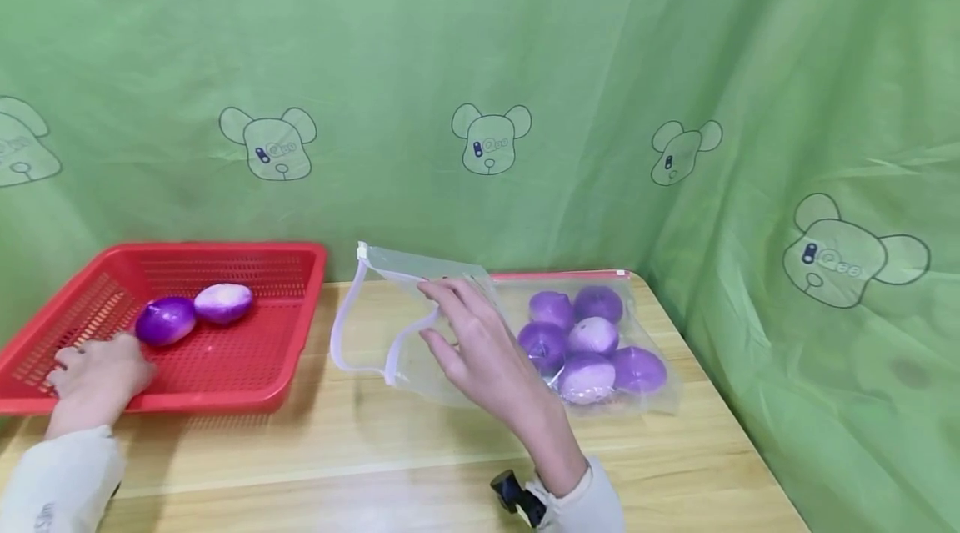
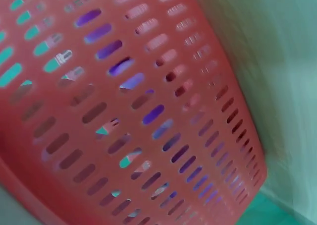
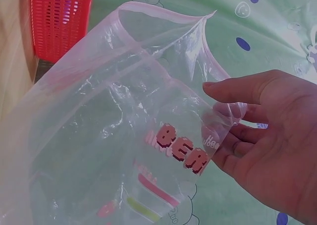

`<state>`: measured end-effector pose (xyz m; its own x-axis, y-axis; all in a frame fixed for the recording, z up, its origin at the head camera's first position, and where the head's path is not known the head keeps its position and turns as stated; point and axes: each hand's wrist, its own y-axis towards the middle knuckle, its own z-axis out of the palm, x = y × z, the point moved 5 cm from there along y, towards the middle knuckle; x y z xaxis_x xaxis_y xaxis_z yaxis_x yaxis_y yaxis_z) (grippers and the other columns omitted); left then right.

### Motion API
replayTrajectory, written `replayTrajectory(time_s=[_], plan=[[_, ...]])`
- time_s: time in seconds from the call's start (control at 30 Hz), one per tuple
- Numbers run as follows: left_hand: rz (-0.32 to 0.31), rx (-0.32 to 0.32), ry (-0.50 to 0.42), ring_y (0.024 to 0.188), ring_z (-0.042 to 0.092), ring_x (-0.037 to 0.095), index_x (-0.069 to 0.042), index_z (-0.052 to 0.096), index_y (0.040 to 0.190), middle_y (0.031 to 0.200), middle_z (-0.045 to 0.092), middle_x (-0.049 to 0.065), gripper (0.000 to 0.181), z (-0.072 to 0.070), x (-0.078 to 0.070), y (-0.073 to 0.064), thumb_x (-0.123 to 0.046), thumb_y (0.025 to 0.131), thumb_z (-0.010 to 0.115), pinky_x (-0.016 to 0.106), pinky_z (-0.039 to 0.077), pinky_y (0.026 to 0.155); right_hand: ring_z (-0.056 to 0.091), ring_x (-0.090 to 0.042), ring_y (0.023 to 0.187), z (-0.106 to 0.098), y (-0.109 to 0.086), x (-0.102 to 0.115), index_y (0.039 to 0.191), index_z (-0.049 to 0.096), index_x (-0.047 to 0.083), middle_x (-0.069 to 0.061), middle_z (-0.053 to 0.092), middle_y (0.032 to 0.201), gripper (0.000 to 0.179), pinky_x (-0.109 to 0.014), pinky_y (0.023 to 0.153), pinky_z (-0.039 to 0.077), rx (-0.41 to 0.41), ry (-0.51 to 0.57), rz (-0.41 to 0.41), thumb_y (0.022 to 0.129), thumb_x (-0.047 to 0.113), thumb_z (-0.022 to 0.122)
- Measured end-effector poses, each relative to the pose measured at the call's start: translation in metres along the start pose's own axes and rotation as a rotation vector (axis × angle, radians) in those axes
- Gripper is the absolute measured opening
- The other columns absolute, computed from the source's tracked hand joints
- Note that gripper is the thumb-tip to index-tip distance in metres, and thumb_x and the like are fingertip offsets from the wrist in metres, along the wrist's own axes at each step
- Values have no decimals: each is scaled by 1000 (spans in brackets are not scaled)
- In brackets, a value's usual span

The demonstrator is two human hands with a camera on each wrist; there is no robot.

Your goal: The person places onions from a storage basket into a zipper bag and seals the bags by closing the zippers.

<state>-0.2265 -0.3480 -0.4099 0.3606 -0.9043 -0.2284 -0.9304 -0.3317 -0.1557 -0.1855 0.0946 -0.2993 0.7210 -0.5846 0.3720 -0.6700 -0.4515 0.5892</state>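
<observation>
My left hand [image 1: 101,370] reaches into a red basket [image 1: 225,374] at its near left corner. Whatever lies beneath its fingers is hidden; the left wrist view has the slotted basket wall [image 2: 133,101] in front, with patches of purple behind. To the hand's right lie two onion-like purple-and-white vegetables [image 1: 167,321], one paler [image 1: 223,303]. My right hand [image 1: 487,349] holds a clear zip bag [image 1: 431,374] up at its side, its mouth gaping toward the basket. In the right wrist view, fingers curl behind the film [image 3: 114,136] while the thumb [image 3: 237,87] stands apart in front.
Another clear zip bag with a red slider strip [image 1: 558,275] lies flat at the right, holding several purple vegetables [image 1: 588,379]. Wooden tabletop [image 1: 337,466] runs along the front. A green curtain [image 1: 390,41] hangs behind and on the right.
</observation>
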Motion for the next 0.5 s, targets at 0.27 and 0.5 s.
replayTrajectory(time_s=[0.27,0.5], plan=[[31,12,2,93,34,75,17,45,111,103,33,54,48,-4,10,4,-20,84,59,75,38,76,59,-17,112,-1,0,-2,139,54,3,-8,59,131,55,-23,90,53,6,15,37,88,6,74],[71,-139,-87,75,52,61,10,50,93,86,51,43,41,-10,14,0,-31,93,51,53,41,49,60,-17,108,-2,0,-6,140,53,3,-7,58,133,55,-22,85,54,11,19,62,88,6,73]])
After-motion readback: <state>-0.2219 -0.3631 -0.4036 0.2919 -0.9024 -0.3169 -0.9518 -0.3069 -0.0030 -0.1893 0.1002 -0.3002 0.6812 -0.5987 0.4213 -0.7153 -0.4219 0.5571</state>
